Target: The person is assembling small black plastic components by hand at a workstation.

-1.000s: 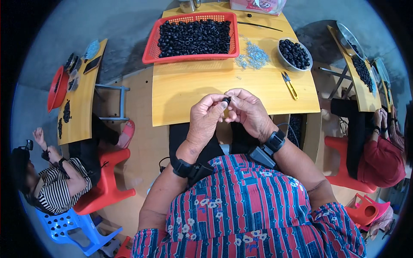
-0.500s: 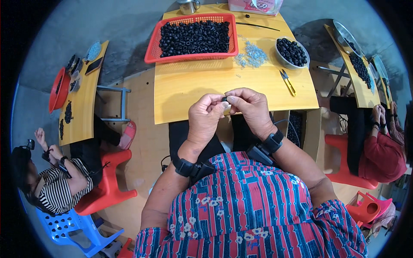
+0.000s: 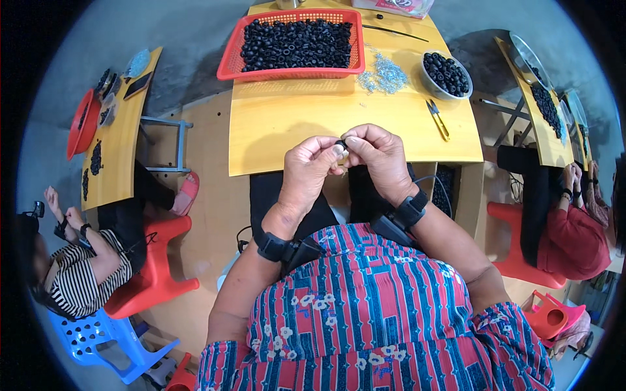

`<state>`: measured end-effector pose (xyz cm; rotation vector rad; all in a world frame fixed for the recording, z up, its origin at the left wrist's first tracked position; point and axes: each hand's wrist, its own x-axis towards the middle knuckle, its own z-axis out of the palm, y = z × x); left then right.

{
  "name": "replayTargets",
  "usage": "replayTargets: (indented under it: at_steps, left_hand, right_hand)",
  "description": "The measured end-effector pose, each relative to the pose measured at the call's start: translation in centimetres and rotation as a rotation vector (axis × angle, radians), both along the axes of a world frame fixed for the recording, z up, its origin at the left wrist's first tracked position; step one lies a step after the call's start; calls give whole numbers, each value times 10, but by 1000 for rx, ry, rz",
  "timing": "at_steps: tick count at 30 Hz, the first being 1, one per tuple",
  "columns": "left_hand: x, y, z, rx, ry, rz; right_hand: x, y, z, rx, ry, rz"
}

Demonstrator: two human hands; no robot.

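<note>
Just above the table's front edge, my left hand (image 3: pixel 308 164) and my right hand (image 3: pixel 381 160) meet fingertip to fingertip. Both are closed in a pinch on one small black ring-like part (image 3: pixel 342 144), mostly covered by the thumbs and fingers. Beyond them, a red plastic basket (image 3: pixel 226 60) holds a mass of similar black round parts (image 3: pixel 297 44). To its right lies a loose pile of small clear bluish pieces (image 3: pixel 386 75). A translucent bowl (image 3: pixel 447 96) of rounded black parts stands at the right, with yellow-handled snips (image 3: pixel 439 121) lying in front of it.
A thin black strip (image 3: pixel 394 32) and a pink-white package (image 3: pixel 396 6) are at the back of the yellow table (image 3: pixel 261 146). Co-workers sit at side tables, one in a striped top (image 3: pixel 88 277) at left, one in red (image 3: pixel 574 238) at right. A cable runs beside my right wrist.
The view has shifted slightly, so the table and basket appear higher. My fingers have turned the black part a little between them; both hands still hold it.
</note>
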<state>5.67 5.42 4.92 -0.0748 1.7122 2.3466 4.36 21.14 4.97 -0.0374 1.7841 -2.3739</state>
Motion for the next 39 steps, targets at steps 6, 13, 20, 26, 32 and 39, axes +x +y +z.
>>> replayTargets:
  at_steps: [6,13,20,26,32,39]
  left_hand:
    - [1,-3,1,23,44,-18]
    - [1,-3,2,-12,51,-12]
    - [1,-4,2,-25,59,-12]
    - [1,-3,0,-3,52,-6]
    - [1,-3,1,-50,76,-5]
    - [1,-2,0,-73,106,8]
  right_hand:
    - [-1,3,0,-189,-135,56]
    - [-2,4,3,-190,-145,66]
    - [-2,5,2,-212,-160,66]
    - [-1,4,3,-199,-160,55]
    - [-2,7,0,-163,-139,76]
    - [-1,5,1,-177,-150,62]
